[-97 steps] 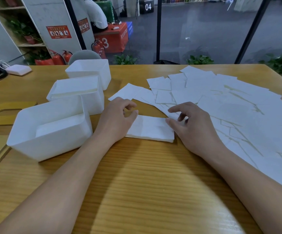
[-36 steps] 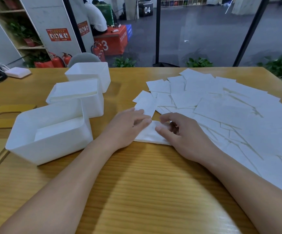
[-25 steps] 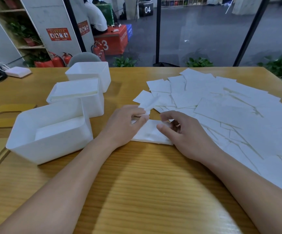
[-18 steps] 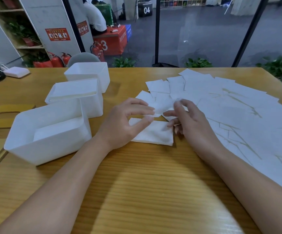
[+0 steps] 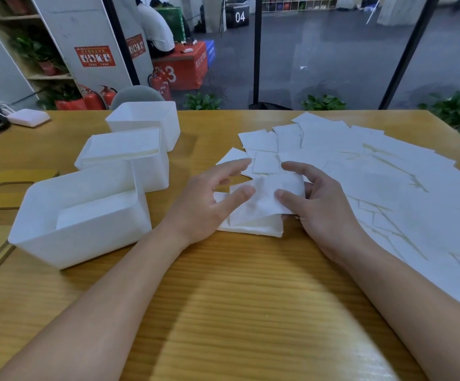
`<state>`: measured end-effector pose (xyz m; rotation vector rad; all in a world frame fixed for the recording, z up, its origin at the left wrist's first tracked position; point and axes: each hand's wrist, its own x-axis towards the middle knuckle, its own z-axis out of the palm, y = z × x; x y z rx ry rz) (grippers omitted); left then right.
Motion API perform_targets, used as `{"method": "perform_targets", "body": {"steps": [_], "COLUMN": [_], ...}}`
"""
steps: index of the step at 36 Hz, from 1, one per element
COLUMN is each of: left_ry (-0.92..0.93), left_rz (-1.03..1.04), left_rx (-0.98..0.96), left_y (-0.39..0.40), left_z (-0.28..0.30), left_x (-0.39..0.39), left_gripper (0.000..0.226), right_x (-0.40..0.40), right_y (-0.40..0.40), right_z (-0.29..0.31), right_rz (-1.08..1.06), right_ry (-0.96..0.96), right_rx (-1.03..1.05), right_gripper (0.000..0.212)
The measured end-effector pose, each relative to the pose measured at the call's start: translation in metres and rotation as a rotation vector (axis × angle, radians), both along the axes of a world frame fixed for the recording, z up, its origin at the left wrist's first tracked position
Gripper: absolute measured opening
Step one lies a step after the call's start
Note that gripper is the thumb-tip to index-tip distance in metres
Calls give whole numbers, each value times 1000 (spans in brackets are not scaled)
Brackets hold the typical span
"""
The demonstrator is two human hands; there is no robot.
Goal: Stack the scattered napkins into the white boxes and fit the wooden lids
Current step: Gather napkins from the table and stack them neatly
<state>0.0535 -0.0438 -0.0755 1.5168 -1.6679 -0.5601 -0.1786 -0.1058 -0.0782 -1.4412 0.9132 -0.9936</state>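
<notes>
Left hand (image 5: 209, 199): hovers over the left edge of a small napkin pile (image 5: 251, 225), fingers spread and nearly straight; its grip is loose and holds nothing that I can make out.
Right hand (image 5: 317, 202): its grip pinches one loose napkin (image 5: 267, 196) between thumb and fingers, above the pile.
Napkin pile: lies on the counter (image 5: 237, 298) between both hands.
Scattered napkins (image 5: 374, 174): overlapping sheets spread across the right side of the counter.
Near white box (image 5: 80, 215): left of the left hand, partly filled with napkins.
Middle white box (image 5: 124, 158): just behind it, filled to its rim.
Far white box (image 5: 146, 122): behind the middle one; its contents are hidden.
Wooden lid (image 5: 9, 188): flat at the left edge, off every box.
</notes>
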Motion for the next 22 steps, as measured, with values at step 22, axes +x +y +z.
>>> {"method": "perform_targets", "body": {"steps": [22], "left_ry": [-33], "left_rz": [172], "left_rx": [15], "left_y": [-14], "left_z": [-14], "left_x": [13], "left_gripper": [72], "right_x": [2], "right_y": [-2], "right_z": [-11], "right_rz": [-96], "right_ry": [388], "right_rx": [-299], "right_gripper": [29]}}
